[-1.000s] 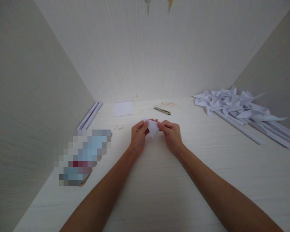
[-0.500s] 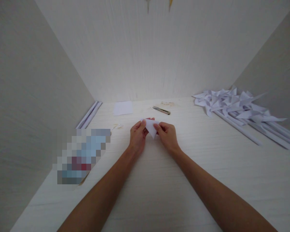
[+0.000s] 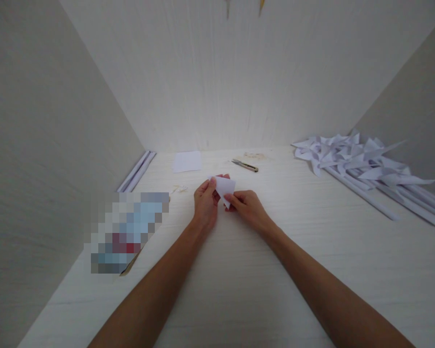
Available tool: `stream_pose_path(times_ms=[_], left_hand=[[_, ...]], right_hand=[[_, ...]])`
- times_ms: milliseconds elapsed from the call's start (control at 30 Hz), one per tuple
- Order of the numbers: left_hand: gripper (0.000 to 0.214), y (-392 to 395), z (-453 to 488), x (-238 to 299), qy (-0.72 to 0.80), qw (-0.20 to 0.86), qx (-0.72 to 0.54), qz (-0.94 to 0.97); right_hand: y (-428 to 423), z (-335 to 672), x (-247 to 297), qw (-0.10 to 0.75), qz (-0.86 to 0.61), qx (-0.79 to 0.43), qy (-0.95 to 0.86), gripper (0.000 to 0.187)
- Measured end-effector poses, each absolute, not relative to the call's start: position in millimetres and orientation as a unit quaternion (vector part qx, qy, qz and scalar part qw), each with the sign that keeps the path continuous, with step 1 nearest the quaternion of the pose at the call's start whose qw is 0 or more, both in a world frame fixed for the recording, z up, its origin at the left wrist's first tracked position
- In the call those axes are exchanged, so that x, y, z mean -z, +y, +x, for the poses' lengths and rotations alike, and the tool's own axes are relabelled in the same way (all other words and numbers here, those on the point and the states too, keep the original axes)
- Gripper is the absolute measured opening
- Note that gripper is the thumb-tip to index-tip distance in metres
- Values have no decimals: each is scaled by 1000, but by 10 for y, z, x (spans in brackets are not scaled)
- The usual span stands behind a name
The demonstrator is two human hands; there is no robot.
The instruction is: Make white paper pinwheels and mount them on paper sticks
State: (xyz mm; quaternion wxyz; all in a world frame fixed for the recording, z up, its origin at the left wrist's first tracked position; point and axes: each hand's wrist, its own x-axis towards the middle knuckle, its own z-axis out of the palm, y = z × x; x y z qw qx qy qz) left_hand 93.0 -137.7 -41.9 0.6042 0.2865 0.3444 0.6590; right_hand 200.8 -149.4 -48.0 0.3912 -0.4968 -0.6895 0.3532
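Both hands hold a small folded piece of white paper (image 3: 225, 187) just above the white tabletop (image 3: 239, 270). My left hand (image 3: 205, 205) pinches its left corner with thumb and fingers closed. My right hand (image 3: 249, 208) grips the lower right edge, fingers closed on the fold. The paper forms a rough triangle pointing down between the two hands.
A flat white paper square (image 3: 186, 161) and a small cutter (image 3: 244, 166) lie at the back. Rolled paper sticks (image 3: 136, 171) rest along the left wall. A pile of white paper pinwheels on sticks (image 3: 362, 166) fills the right side. A blurred packet (image 3: 128, 232) lies left.
My right hand has slid left and down along the paper's edge, closing toward my left hand. The paper's visible shape has narrowed.
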Motion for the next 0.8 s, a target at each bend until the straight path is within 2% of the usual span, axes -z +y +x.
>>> stream_pose_path(times_ms=[300, 467, 533, 667, 800], left_hand=[[18, -1335, 905, 438, 336, 606, -666, 277], [16, -1335, 887, 413, 346, 601, -670, 265], [17, -1336, 892, 403, 343, 603, -670, 266], [22, -1355, 940, 391, 333, 628, -647, 275], [21, -1376, 969, 390, 373, 623, -626, 284]], right_hand=[[-1524, 1989, 490, 374, -518, -281, -716, 33], [-1537, 1973, 496, 341, -505, -274, -744, 20], [-1544, 1974, 486, 351, -498, -264, -748, 20], [-1549, 1953, 483, 371, -479, -287, -742, 21], [-1524, 1963, 493, 355, -465, -319, -746, 24]])
